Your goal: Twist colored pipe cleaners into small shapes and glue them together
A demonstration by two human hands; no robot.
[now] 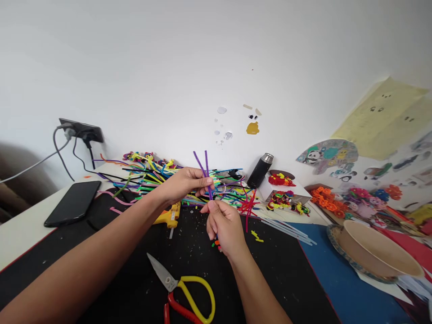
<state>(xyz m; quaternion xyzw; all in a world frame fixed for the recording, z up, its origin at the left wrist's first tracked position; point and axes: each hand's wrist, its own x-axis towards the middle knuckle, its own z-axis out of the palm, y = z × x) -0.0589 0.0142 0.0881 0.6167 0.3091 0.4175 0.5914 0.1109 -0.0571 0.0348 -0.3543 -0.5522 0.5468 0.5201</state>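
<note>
1. Head view: both hands up over the black mat [270, 274] on the counter [27, 238], close together, one above the other.
2. Left hand [189, 183]: thumb and fingertips pinched on the purple fuzzy stems [207, 164].
3. Right hand [224, 225]: lower, thumb on top, fingers curled, grasping the same stems just below the left.
4. Purple stems: between the hands, near upright. Two ends stick up past the left fingers, spread in a narrow V. Part inside the right hand is hidden.
5. Scissors [172, 284]: on the mat in front of the hands, one yellow handle, one red, tip pointing up-left. Nobody touching them.
6. Yellow glue gun [171, 218]: on the mat beyond the left forearm, partly covered by it.
7. Stem pile [155, 180]: mixed colors, along the back of the counter behind the hands. Red stems [249, 207] fan out at its right end.
8. Short yellow pieces [257, 236]: on the mat, right of the right hand. Clear sticks [290, 231] lie farther right.
9. Black bottle [258, 174]: leaning in view, behind the red stems, next to the white box [293, 194].
10. Phone [74, 202]: far left. Bowl [378, 247]: far right.
</note>
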